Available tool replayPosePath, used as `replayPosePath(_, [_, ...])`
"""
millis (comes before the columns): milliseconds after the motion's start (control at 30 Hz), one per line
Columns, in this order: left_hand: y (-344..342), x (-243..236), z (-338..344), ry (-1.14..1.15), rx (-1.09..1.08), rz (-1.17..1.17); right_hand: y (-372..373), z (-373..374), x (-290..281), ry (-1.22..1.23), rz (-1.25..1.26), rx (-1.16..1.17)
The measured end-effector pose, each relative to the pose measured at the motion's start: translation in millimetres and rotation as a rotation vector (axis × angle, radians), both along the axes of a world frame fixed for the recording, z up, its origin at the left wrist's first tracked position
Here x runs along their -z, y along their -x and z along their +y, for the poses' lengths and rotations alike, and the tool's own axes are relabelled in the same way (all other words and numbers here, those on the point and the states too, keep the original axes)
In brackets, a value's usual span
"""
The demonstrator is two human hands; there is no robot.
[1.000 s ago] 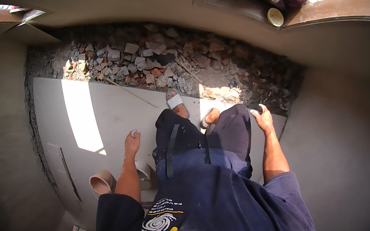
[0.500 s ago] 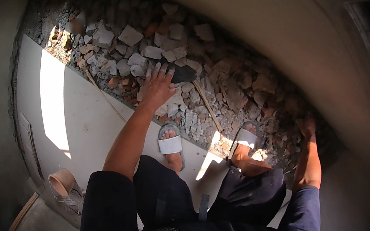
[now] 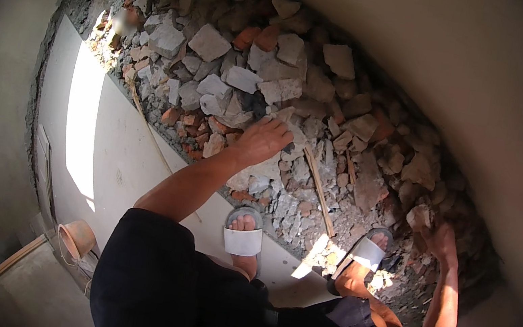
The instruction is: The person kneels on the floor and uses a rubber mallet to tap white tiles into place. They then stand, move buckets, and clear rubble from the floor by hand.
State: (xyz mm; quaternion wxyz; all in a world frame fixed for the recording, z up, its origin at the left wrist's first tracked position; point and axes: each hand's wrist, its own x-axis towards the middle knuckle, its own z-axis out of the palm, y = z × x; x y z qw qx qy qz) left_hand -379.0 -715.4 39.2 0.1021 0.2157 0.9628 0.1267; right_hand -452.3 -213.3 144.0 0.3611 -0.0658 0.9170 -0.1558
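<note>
My left hand (image 3: 266, 140) is over the middle of a rubble heap, its fingers curled down round a dark piece (image 3: 254, 105) that shows beyond the knuckles and by the fingertips. What kind of thing the dark piece is I cannot tell. At the right side of the heap, my right hand (image 3: 444, 244) is closed on a pale chunk of rubble (image 3: 418, 217), with the fingers partly hidden behind it. Between the hands lies a thin strip of wood (image 3: 318, 192) among broken bricks and mortar lumps.
Rubble (image 3: 209, 42) fills the band along the far wall (image 3: 444, 49). My sandalled feet stand at its near edge, on a pale floor slab (image 3: 129, 177). A second thin stick (image 3: 145, 119) leans at the left. An orange-brown bucket (image 3: 77, 238) stands at lower left.
My left hand has gone from lying spread on the dark piece to curling round it, shifting right. My right hand now has a pale chunk in its fingers. The view has shifted.
</note>
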Motion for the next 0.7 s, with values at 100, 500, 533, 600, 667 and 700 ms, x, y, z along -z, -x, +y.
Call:
replayPosePath(100, [-25,-12,-4,-0.131,-0.18,-0.16,12,-94,-31,0.102,-0.062,-0.257])
replayPosePath(500, [-125,-15,-52,-0.649,-1.245,0.059,148,-431,102,0.709,0.15,0.081])
replayPosePath(533, [-130,-15,-61,-0.721,-1.336,0.063,151,-436,107,0.684,0.046,0.141])
replayPosePath(600, [-135,-20,-86,-0.875,-1.502,0.072,155,-439,105,0.694,-0.008,0.084])
replayPosePath(667, [-135,-25,-111,-0.837,-1.587,0.146,155,-441,97,0.664,-0.084,0.051])
replayPosePath(700, [-131,-26,-122,-0.864,-1.594,0.221,153,-441,91,0.642,-0.133,0.042])
